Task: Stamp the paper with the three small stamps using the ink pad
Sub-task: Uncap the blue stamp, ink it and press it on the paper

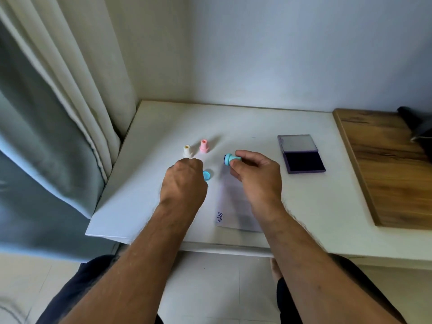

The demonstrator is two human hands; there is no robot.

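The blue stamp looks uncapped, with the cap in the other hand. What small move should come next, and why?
Probably carry the blue stamp in the right hand right, to the open ink pad, and press its face down on it. The cap is off, at the left hand. The paper shows only one mark, near its front corner; the white stamp and pink stamp stand untouched.

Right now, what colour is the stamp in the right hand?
Light blue stamp, held by the right hand; head view.
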